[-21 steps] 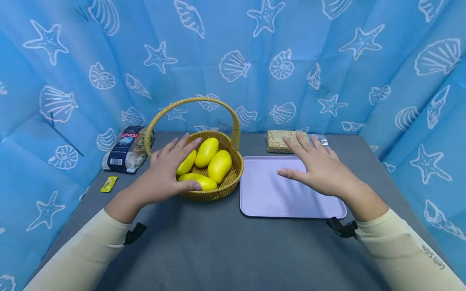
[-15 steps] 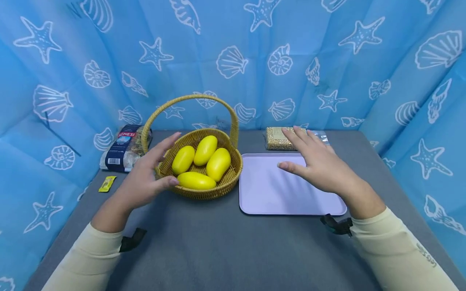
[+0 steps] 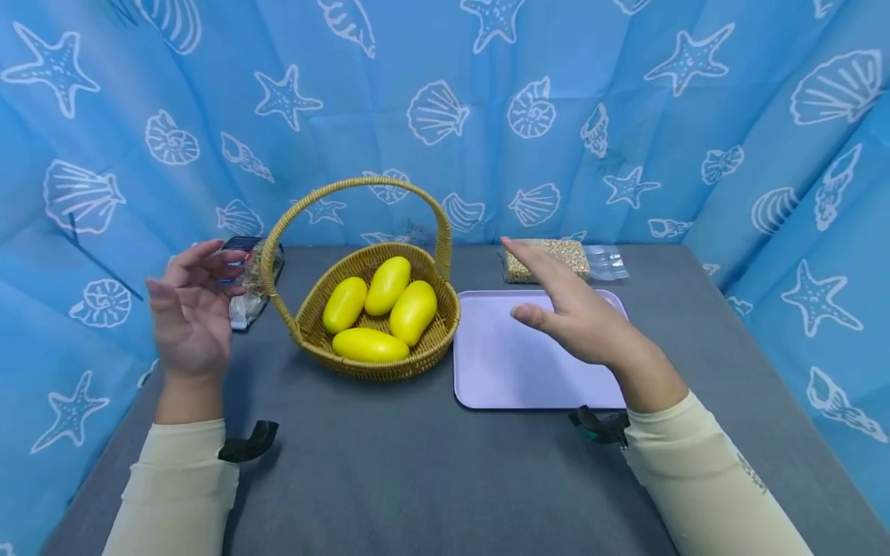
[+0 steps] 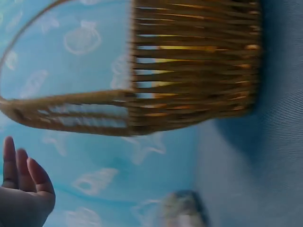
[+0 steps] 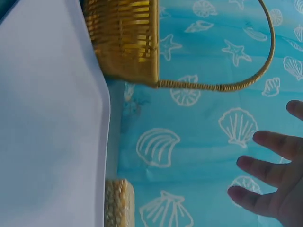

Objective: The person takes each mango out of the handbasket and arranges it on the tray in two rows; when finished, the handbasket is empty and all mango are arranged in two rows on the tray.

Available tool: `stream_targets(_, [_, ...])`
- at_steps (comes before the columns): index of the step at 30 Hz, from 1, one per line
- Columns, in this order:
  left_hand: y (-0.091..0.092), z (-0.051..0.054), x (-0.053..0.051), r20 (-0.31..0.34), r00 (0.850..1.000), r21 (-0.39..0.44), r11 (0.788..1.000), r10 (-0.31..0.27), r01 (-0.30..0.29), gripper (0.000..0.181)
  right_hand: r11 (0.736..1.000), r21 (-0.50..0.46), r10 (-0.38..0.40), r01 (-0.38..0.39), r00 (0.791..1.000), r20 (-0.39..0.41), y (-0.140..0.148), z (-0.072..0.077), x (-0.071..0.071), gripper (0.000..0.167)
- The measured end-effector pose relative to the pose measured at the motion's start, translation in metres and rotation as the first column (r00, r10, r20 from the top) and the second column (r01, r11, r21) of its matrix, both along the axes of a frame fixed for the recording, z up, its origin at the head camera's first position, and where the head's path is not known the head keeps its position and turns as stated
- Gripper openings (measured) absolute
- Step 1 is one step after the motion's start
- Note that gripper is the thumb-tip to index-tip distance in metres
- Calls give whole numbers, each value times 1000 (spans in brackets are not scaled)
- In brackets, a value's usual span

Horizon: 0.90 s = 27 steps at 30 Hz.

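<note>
Raised at the left in the head view, the left hand is empty, palm turned toward the basket, fingers loosely bent. The wicker basket stands beside it, untouched, holding several yellow oval objects, its tall handle upright. Over the lilac tray, the right hand hovers with fingers extended and thumb apart, holding nothing. The left wrist view has the left hand below the basket handle; the right wrist view has the right hand's spread fingers away from the basket.
Behind the tray lies a clear bag of grains. A dark-labelled food packet lies left of the basket, partly behind the left hand. A blue curtain with shell prints surrounds the grey table.
The left hand has moved left, away from the basket, and turned its palm inward; it now covers the small yellow packet's place. The right hand has shifted slightly left and turned more edge-on.
</note>
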<state>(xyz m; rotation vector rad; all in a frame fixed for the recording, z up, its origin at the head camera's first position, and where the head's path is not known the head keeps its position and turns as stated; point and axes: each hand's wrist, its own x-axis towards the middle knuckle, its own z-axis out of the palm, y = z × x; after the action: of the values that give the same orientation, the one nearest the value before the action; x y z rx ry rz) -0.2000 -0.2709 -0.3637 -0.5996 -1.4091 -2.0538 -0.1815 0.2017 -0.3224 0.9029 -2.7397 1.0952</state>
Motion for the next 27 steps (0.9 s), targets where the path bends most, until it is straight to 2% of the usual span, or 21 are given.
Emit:
stream_targets(3, [-5, -20, -9, 93, 995, -5, 999, -34, 35, 97, 997, -70, 38, -37, 999, 16, -9, -3, -2, 98])
stream_targets(6, [-6, -37, -15, 223, 971, -67, 992, -88, 105, 103, 986, -151, 80, -77, 997, 17, -18, -6, -5, 101])
stream_targets(7, [-6, -42, -16, 270, 957, -97, 986, -102, 133, 103, 979, -181, 98, -93, 995, 18, -22, -7, -6, 102])
stream_targets(9, [-4, -51, -18, 367, 920, -139, 969, -139, 202, 104, 964, -236, 131, -119, 991, 34, -30, -10, -8, 103])
stream_targets(12, [-1, -61, -19, 463, 866, -178, 937, -188, 299, 106, 936, -318, 186, -151, 979, 83, -41, -15, -9, 105])
stream_targets(15, [0, -68, -20, 507, 829, -183, 911, -235, 370, 107, 908, -382, 236, -174, 964, 122, -53, -22, -11, 108])
stream_targets(20, [1, -78, -23, 543, 790, -228, 856, -284, 465, 103, 876, -430, 304, -220, 943, 137, -70, -30, -15, 108])
stream_targets(24, [-1, -85, -23, 548, 776, -258, 820, -311, 511, 97, 863, -449, 332, -232, 930, 159, -84, -37, -17, 109])
stream_targets(27, [-4, -90, -22, 552, 766, -249, 811, -330, 529, 98, 848, -475, 359, -235, 914, 191, -95, -44, -19, 112])
